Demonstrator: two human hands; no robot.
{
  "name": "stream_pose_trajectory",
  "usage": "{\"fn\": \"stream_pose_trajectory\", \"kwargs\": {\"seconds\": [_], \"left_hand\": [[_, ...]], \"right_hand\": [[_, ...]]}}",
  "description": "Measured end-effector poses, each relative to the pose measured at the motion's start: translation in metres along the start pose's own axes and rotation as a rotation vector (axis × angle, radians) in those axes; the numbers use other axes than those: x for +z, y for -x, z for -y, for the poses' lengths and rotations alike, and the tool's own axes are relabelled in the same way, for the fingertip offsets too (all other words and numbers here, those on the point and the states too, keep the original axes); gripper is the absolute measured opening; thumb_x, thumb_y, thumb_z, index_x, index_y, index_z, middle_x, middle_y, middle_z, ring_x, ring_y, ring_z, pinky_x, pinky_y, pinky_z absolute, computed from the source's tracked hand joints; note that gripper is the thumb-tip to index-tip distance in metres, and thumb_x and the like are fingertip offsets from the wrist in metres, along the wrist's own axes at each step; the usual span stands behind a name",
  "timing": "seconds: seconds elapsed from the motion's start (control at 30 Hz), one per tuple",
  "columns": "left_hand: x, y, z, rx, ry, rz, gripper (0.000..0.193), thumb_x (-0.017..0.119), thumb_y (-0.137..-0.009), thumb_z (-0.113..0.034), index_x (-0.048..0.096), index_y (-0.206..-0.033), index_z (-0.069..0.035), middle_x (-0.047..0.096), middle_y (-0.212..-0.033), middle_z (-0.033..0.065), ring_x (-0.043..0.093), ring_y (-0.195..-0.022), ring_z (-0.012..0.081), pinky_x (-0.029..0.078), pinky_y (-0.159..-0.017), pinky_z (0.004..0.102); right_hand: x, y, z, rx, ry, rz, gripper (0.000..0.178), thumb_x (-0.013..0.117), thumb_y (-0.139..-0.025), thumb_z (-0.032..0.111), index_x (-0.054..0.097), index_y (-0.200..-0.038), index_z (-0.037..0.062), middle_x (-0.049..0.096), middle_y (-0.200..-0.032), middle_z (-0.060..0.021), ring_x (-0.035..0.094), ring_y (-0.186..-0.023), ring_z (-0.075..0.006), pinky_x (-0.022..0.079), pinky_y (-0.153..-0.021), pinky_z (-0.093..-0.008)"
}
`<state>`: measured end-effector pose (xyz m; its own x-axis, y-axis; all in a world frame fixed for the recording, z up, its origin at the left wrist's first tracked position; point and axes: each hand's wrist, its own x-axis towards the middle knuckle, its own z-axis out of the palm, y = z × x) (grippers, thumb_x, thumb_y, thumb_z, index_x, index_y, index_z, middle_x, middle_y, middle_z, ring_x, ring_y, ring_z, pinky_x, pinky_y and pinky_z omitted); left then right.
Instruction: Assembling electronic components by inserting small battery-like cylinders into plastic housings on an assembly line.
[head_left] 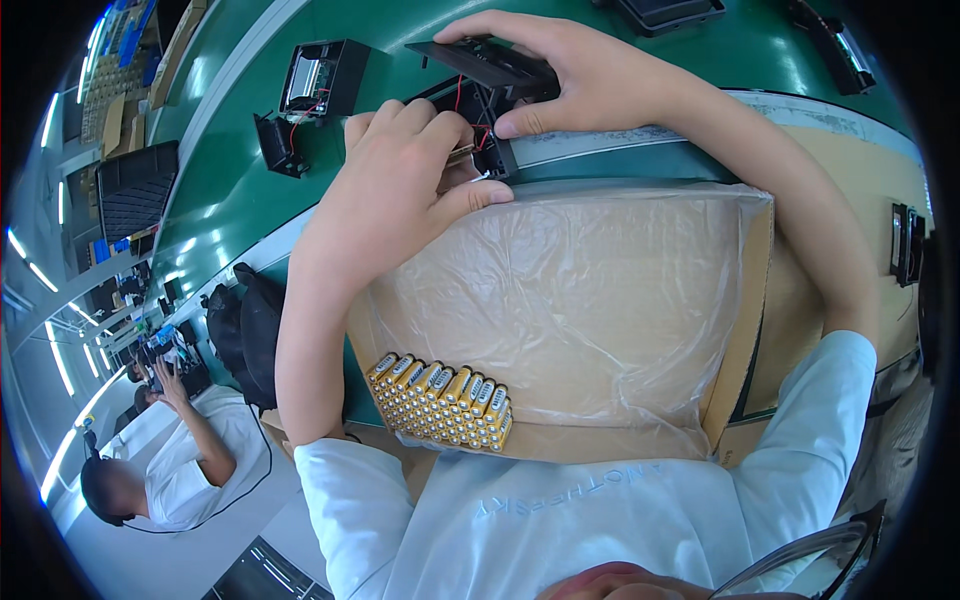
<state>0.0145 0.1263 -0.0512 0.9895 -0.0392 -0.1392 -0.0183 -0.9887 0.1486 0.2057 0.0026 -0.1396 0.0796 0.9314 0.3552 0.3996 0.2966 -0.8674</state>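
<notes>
My two hands work close together but apart from one another at the black rectangular plastic box (494,156), which lies between them just beyond the far edge of the shallow brown cardboard tray (738,330). My left hand (385,190) comes over the box's left and near side, its fingers bent down toward the opening and its thumb stretched along the near rim; it hides much of the box, and I cannot tell how firmly those fingers are closed. A narrow gold-coloured piece shows under them, too small for me to name. My right hand (585,85) is clamped on the flat black plastic cover (490,64), fingers over its far edge and thumb underneath by the box's right end, so that the cover sits tilted above the box. Thin red wires (459,95) run between cover and box. Nearer to me than both hands, the tray is lined with clear crinkled plastic film (560,290), and a tight block of gold-and-silver cylindrical batteries (440,402) fills its near left corner. On the green glossy table (225,170), beyond my left hand, stands another open black plastic box (338,80), with a small black plastic part with red wires (280,146) just beside it. A person in a white shirt (190,475) sits well apart on my left.
</notes>
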Motion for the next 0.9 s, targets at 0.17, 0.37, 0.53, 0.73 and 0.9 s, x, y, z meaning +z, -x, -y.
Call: {"fn": "stream_pose_trajectory", "kwargs": {"seconds": [0.17,0.37,0.53,0.73,0.9], "left_hand": [[-0.004,0.004,0.007,0.011,0.147,-0.030,0.031,0.068,-0.091,-0.035,0.069,-0.103,-0.006,0.059,-0.093,0.0089,0.051,-0.092,0.0268,0.035,-0.093,0.0403],[-0.006,0.007,0.013,0.024,0.126,0.031,0.024,0.066,-0.092,-0.025,0.072,-0.105,-0.006,0.059,-0.094,0.0073,0.050,-0.091,0.0257,0.035,-0.092,0.0385],[-0.007,0.004,0.011,-0.006,0.142,0.071,0.020,0.065,-0.092,-0.017,0.074,-0.103,-0.003,0.058,-0.095,0.0068,0.050,-0.091,0.0231,0.033,-0.094,0.0378],[-0.007,0.001,0.006,-0.046,0.105,0.080,0.015,0.066,-0.090,-0.013,0.077,-0.092,-0.004,0.059,-0.091,0.0067,0.051,-0.090,0.0222,0.034,-0.092,0.0374],[0.002,0.000,-0.002,-0.103,0.041,-0.013,0.013,0.067,-0.088,-0.012,0.077,-0.087,-0.004,0.061,-0.085,0.0069,0.052,-0.085,0.0216,0.036,-0.089,0.0361]], "right_hand": [[0.001,0.001,0.000,-0.017,0.009,-0.024,0.073,0.079,-0.079,0.018,0.044,-0.140,-0.0009,0.055,-0.133,-0.0215,0.056,-0.117,-0.0328,0.045,-0.104,-0.0395],[0.000,0.000,0.005,0.012,0.041,0.018,0.072,0.079,-0.079,0.018,0.044,-0.139,-0.0008,0.056,-0.132,-0.0205,0.058,-0.114,-0.0324,0.046,-0.101,-0.0393],[0.000,0.000,0.006,0.001,0.044,0.015,0.073,0.080,-0.079,0.018,0.044,-0.139,-0.0005,0.056,-0.132,-0.0197,0.059,-0.112,-0.0322,0.047,-0.100,-0.0390],[0.001,0.000,0.003,-0.075,0.104,0.005,0.074,0.081,-0.078,0.019,0.043,-0.139,0.0000,0.057,-0.130,-0.0195,0.060,-0.110,-0.0316,0.048,-0.098,-0.0386],[0.000,0.000,0.002,-0.133,0.165,-0.004,0.074,0.081,-0.078,0.018,0.044,-0.139,0.0004,0.058,-0.129,-0.0192,0.060,-0.109,-0.0305,0.048,-0.097,-0.0382]]}}
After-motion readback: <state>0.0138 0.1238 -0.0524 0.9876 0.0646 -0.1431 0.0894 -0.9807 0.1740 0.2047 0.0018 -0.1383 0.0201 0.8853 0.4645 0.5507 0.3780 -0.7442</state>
